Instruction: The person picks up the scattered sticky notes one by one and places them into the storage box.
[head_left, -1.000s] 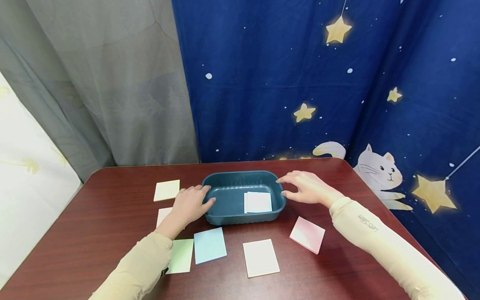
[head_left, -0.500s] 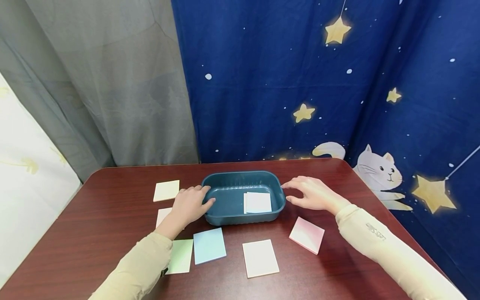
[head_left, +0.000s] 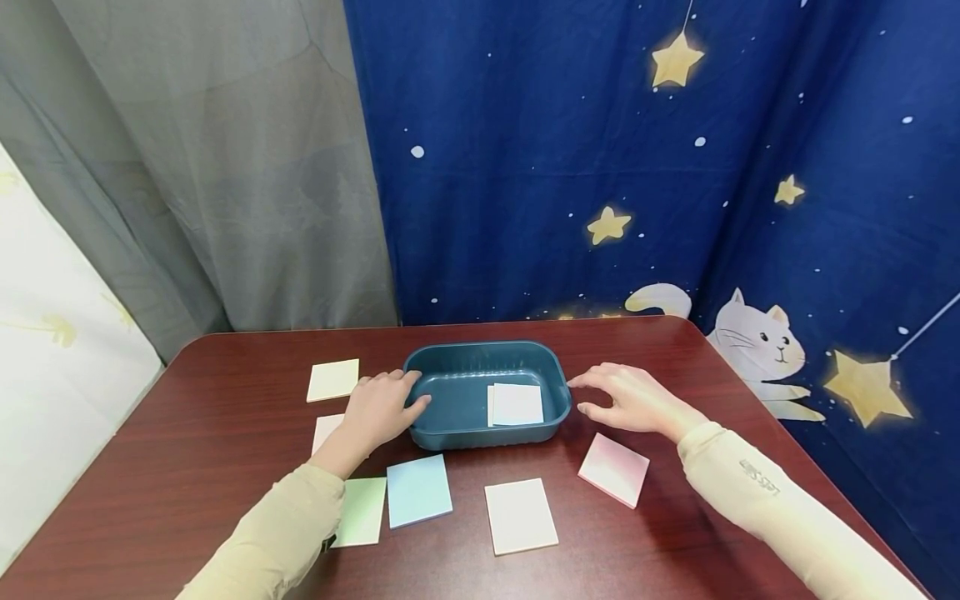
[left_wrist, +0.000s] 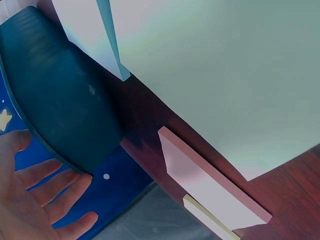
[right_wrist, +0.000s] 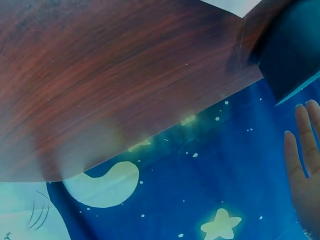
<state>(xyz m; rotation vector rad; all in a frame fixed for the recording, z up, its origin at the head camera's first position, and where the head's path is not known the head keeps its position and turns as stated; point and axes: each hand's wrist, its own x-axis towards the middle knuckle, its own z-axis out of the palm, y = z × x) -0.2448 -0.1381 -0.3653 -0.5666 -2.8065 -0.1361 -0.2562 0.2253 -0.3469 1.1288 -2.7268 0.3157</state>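
A dark teal plastic basin [head_left: 457,408] stands on the table, with two white pads of sticky notes [head_left: 517,405] lying inside at its right. My left hand [head_left: 378,407] rests at the basin's left end, fingertips at the rim; in the left wrist view its fingers are spread and relaxed. Off the right end, my right hand [head_left: 630,398] hovers with loosely bent fingers, fingertips close to the rim and nothing in them. In front of the basin lie a blue pad [head_left: 420,492], a white pad [head_left: 522,517] and a pink pad [head_left: 615,470].
Left of the basin are a pale yellow pad [head_left: 333,381] and a pale pink pad [head_left: 326,429], partly behind the left arm. A green pad [head_left: 363,512] lies by the left sleeve. The reddish-brown table [head_left: 187,467] ends at grey and blue curtains [head_left: 525,208].
My right hand has drawn away from the basin's right rim, moving right and a little nearer to me. The left hand and the basin have stayed put.
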